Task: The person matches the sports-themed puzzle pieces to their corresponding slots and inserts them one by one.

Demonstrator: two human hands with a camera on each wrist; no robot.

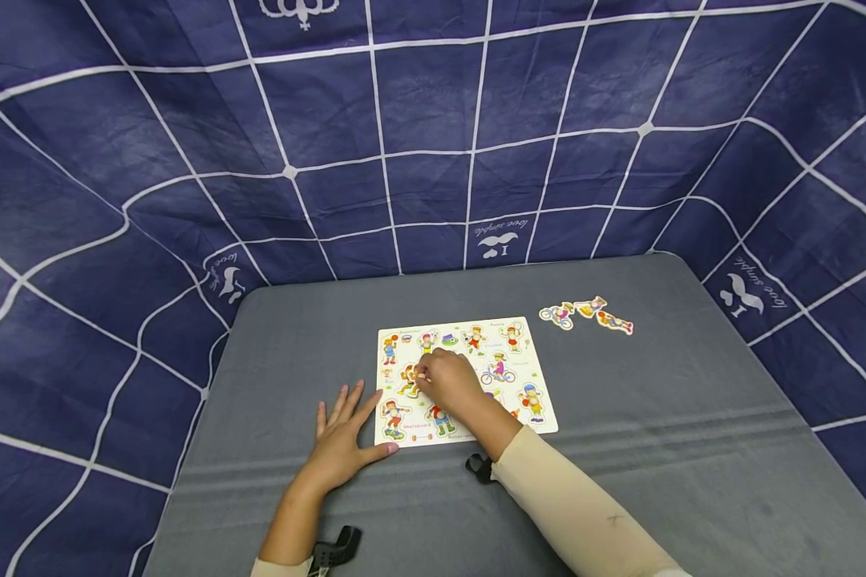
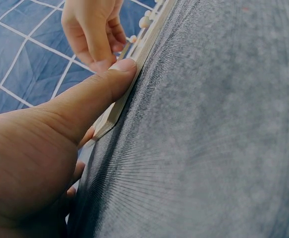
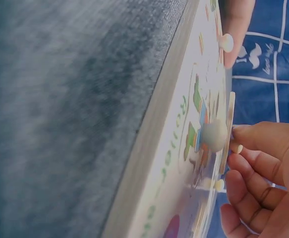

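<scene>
A white wooden knob puzzle board [image 1: 527, 357] with sports figures lies on the grey table. My right hand [image 1: 449, 381] is over its left-middle part and pinches the small knob of a figure-shaped puzzle piece [image 1: 407, 386]. Seen from the right wrist, that piece [image 3: 230, 129] stands slightly tilted above the board face; whether its lower edge touches the board, I cannot tell. My left hand [image 1: 339, 453] rests beside the board's lower left corner, fingers spread, and its thumb [image 2: 115, 79] presses on the board's edge.
Several loose figure pieces, among them a cyclist [image 1: 556, 315] and a slim figure [image 1: 615, 322], lie on the table beyond the board's upper right corner. Knobbed pieces such as the blue-capped figure [image 1: 531, 403] sit on the board. A blue checked cloth [image 1: 433, 104] hangs around the table.
</scene>
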